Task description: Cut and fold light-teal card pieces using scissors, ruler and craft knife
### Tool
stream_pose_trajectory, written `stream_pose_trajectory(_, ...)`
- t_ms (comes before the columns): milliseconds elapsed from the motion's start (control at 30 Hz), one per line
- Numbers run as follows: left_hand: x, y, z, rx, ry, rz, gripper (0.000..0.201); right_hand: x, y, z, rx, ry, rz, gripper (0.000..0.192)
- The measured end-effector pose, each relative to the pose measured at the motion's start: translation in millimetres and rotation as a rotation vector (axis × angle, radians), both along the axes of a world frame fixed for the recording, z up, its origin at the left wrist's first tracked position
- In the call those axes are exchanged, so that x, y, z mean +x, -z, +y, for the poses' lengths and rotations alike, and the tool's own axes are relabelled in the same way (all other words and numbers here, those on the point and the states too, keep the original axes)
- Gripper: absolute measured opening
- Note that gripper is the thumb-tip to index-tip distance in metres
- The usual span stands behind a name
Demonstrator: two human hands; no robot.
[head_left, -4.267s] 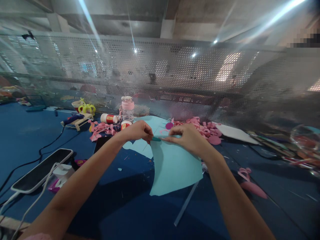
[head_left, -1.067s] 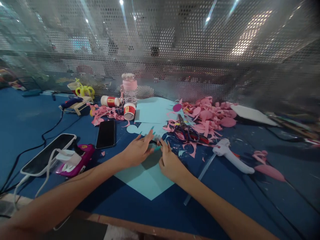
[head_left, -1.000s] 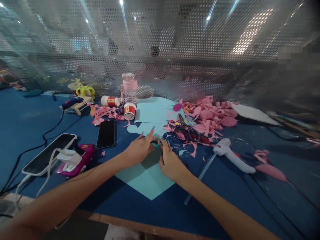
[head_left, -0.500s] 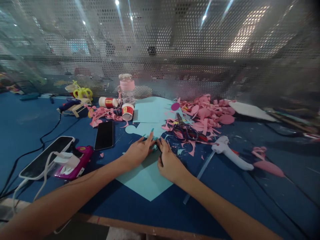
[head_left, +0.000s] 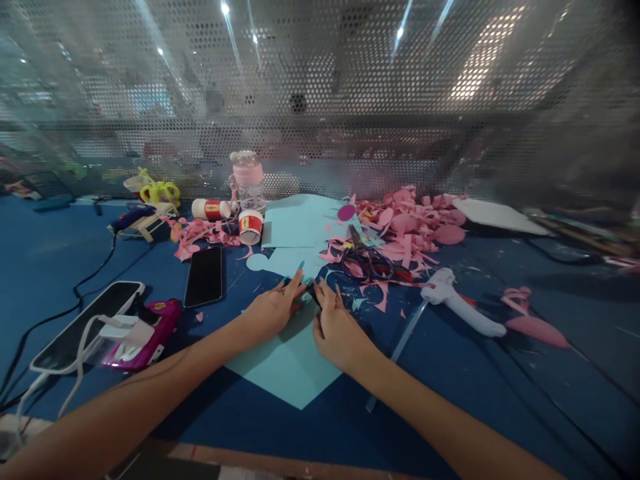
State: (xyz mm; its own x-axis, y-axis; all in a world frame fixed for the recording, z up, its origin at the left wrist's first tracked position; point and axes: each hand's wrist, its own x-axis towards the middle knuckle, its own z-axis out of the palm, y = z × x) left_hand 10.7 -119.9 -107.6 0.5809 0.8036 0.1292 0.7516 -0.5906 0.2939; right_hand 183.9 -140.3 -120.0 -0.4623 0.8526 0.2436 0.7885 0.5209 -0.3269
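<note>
A light blue sheet of paper point(head_left: 297, 380) lies slantwise on the blue table, one corner toward me. My left hand point(head_left: 273, 312) rests on its upper part, index finger stretched out and the other fingers spread low over the paper. Close beside it, my right hand point(head_left: 337, 323) is closed in a pinch around a slim black pen-like thing point(head_left: 314, 293), its tip down at the paper between both hands. The fingers hide much of this tool and the spot it touches. Just beyond the fingertips lie more light blue sheets point(head_left: 290, 223) and a cut blue circle point(head_left: 257, 262).
Pink paper scraps point(head_left: 410, 220) heap at the back right, with scissors point(head_left: 367, 257) before them. A white glue gun point(head_left: 463, 303) lies right. On the left are a black phone point(head_left: 204, 277), a white-edged phone point(head_left: 87, 327) with cables, and paper cups point(head_left: 250, 227) by a bottle point(head_left: 249, 183).
The view has shifted slightly, so most things sit a little further left. Both hands stay at the same place on the paper, with only small finger movement.
</note>
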Motion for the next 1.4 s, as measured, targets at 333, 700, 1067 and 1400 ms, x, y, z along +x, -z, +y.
stream_pose_trajectory(333, -9, -6.4, -5, -0.154, 0.022, -0.105, 0.086, 2, -14.4, -8, -0.083, 0.003, -0.062, 0.078)
stream_pose_trajectory(700, -8, -3.7, -6, -0.061, 0.078, -0.105, 0.082, 3, -14.0, -18, -0.087, -0.017, -0.100, 0.088)
stream_pose_trajectory(1067, -9, -5.0, -7, -0.025, 0.089, -0.059, 0.080, 3, -20.0, -19, -0.118, 0.013, -0.089, 0.080)
stream_pose_trajectory(1400, -12, -4.0, -3, -0.126, -0.050, -0.228, 0.086, 1, -20.5, -18, -0.084, -0.005, -0.057, 0.074)
